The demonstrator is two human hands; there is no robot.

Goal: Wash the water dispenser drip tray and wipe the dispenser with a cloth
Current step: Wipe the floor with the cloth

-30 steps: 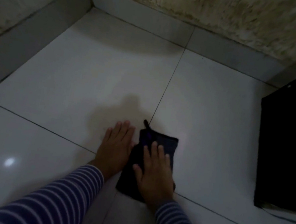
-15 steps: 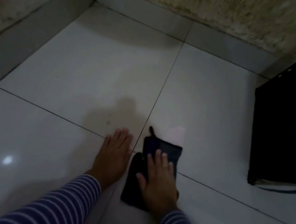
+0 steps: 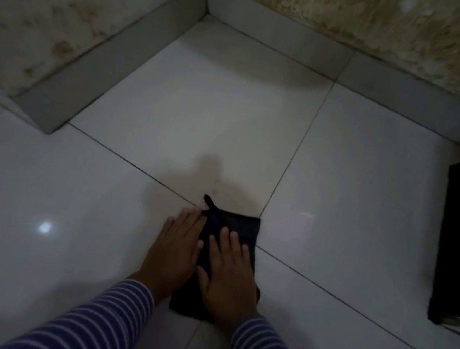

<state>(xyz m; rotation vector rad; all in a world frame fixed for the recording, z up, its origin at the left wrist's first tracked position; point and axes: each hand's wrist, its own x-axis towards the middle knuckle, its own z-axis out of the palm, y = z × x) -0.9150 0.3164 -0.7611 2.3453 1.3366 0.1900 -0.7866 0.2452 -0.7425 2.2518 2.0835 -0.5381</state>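
Now right hand (image 3: 228, 276) presses cloth (image 3: 241, 225); left hand (image 3: 175, 255) beside.

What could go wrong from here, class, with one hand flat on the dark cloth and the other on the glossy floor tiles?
1. The cloth may slide on the glossy tile under the flat right hand, and the person could slip forward.
2. Pressed to the tile, the cloth may pick up grime and smear it on whatever it wipes next.
3. The left hand lies on bare tile, perhaps slick if wet.
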